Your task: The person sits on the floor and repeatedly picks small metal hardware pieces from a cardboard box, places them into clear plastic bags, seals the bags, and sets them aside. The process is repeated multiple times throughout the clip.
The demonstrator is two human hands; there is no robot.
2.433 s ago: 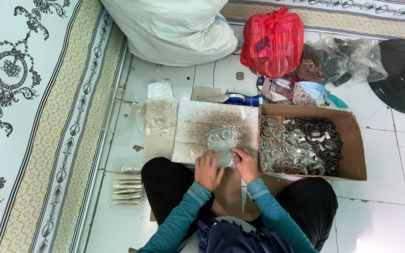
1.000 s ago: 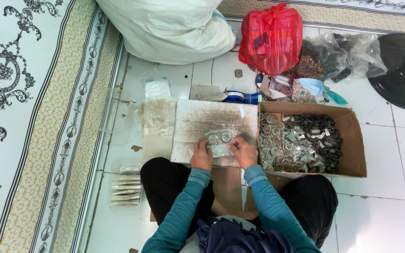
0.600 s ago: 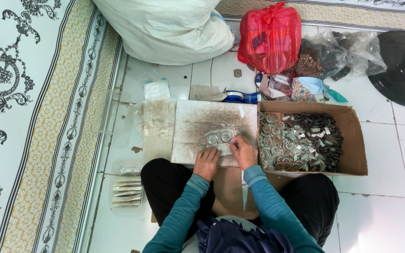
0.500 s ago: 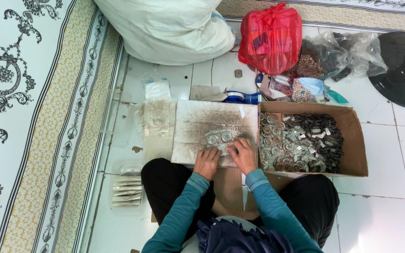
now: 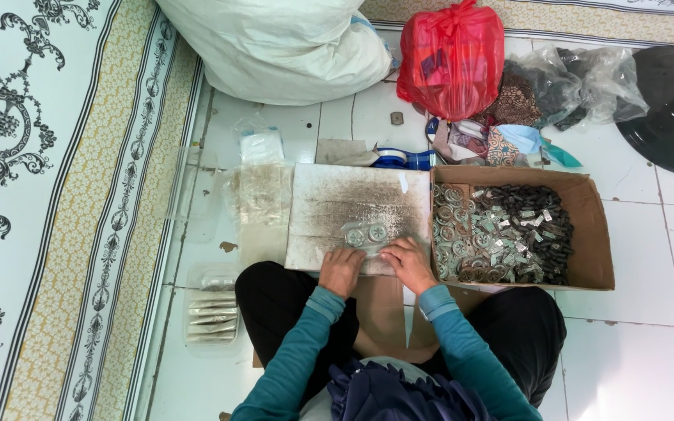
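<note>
On board [image 5: 352, 204] | both hands' grips closed on clear bag [image 5: 368, 238] of discs

Both hands have drawn back to the board's near edge, leaving the clear packet [image 5: 367, 235] of round parts flat.

Two hands on a clear packet of round metal parts, at the near edge of a dirty board.

The left hand [image 5: 341, 270] and right hand [image 5: 409, 263] press on the packet [image 5: 368, 235], lying on the board [image 5: 352, 206]. Just right of it, an open cardboard box [image 5: 598, 234] holds silvery discs and dark small parts. A red bag [image 5: 450, 58] and white sack [image 5: 282, 47] sit beyond; stacked packets [image 5: 211, 316] lie left on the tile floor [image 5: 649, 343].
</note>
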